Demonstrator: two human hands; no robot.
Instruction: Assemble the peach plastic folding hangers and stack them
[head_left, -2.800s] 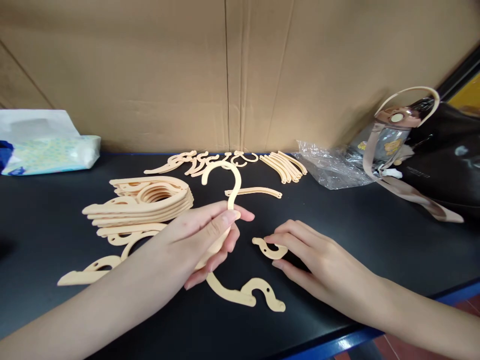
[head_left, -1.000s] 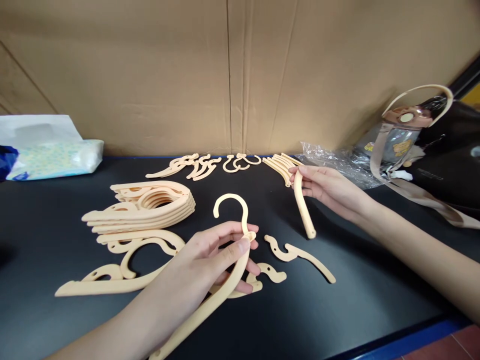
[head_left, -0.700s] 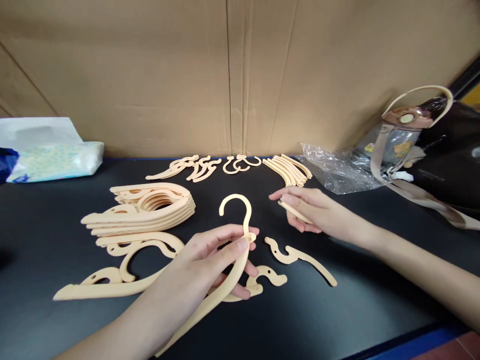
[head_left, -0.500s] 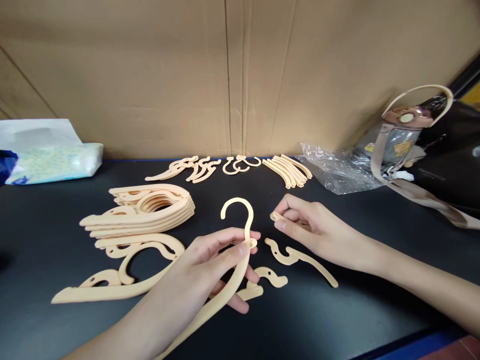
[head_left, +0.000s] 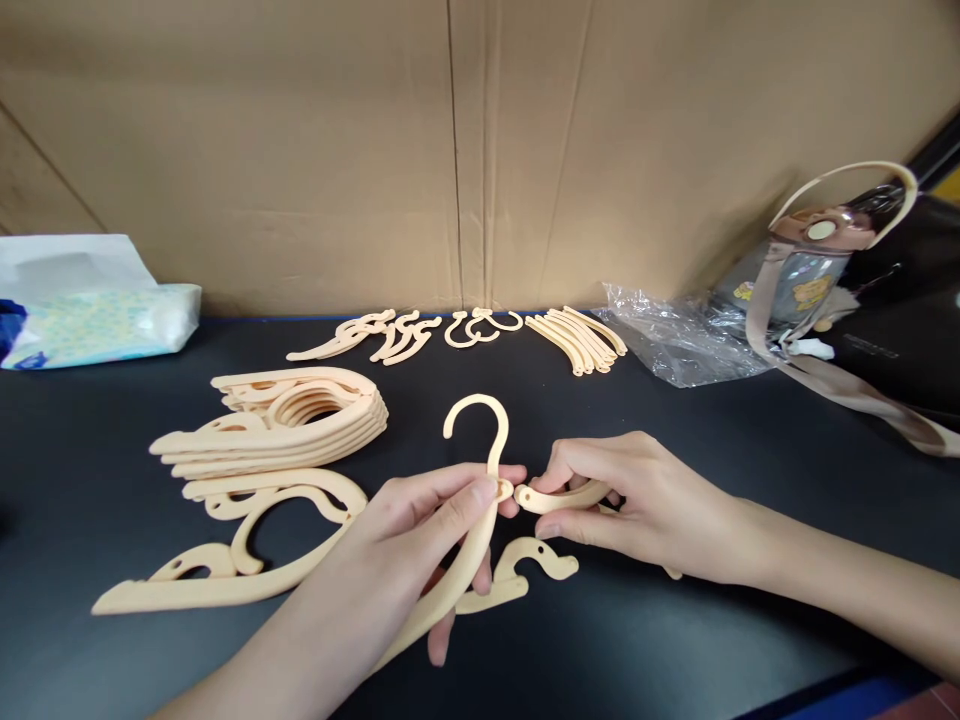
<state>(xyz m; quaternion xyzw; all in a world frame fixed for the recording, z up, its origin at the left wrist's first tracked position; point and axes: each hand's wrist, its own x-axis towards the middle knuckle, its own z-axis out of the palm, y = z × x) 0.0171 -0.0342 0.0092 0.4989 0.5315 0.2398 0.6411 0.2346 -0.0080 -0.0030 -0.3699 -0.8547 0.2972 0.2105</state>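
Note:
My left hand (head_left: pixel 420 545) is closed on a cream plastic hanger arm (head_left: pixel 471 556), pinching its top where a hanger hook (head_left: pixel 499 430) rises from the joint. In my right hand (head_left: pixel 622 495) is a second hanger arm (head_left: pixel 559 497), its holed end pointing left, just short of the joint and apparently apart from it. My palm and fingers cover the rest of that arm. Below the hands lies a curved hanger piece (head_left: pixel 536 555) with a small hole. Another loose piece under my right hand is mostly hidden.
Folded hangers (head_left: pixel 277 420) are stacked at left, with one folded hanger (head_left: pixel 225 595) in front. Along the back lie curved pieces (head_left: pixel 405 335), hooks (head_left: pixel 480 328) and hanger arms (head_left: pixel 577 340). A tissue pack (head_left: pixel 112 320), clear plastic bag (head_left: pixel 675 340) and strapped bottle (head_left: pixel 810 270) stand around them.
My right hand has moved left and down, bringing its hanger arm close to the joint. It now covers most of a loose piece that lay in view. My left hand has barely shifted.

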